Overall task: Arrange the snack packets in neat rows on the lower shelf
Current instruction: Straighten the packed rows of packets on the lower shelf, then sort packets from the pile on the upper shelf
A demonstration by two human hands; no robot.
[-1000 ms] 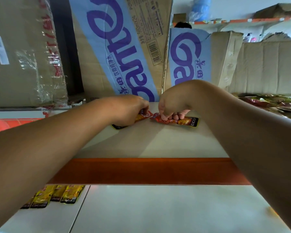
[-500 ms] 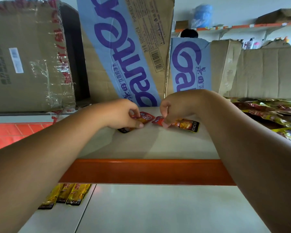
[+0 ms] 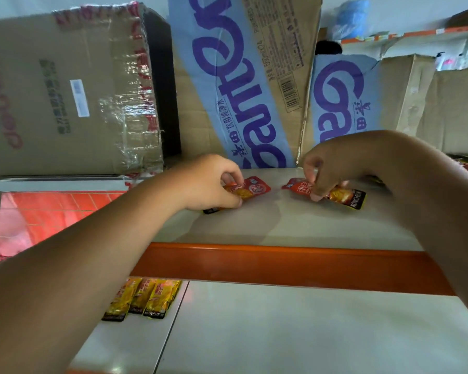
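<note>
Now your left grip (image 3: pixel 214 182) pinches a red packet (image 3: pixel 255 188) on the upper shelf (image 3: pixel 295 225); your right grip (image 3: pixel 327 166) pinches a second red packet (image 3: pixel 346 196) nearby.

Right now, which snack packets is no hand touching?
The three yellow packets on the lower shelf, side by side. The left hand pinches the left red packet and the right hand the right red packet.

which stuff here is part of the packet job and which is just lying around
Job: left hand pinching left red packet; right hand pinching right red packet; yellow packets on lower shelf.
Lying about: taped box; blue-banded boxes; blue bag.
</note>
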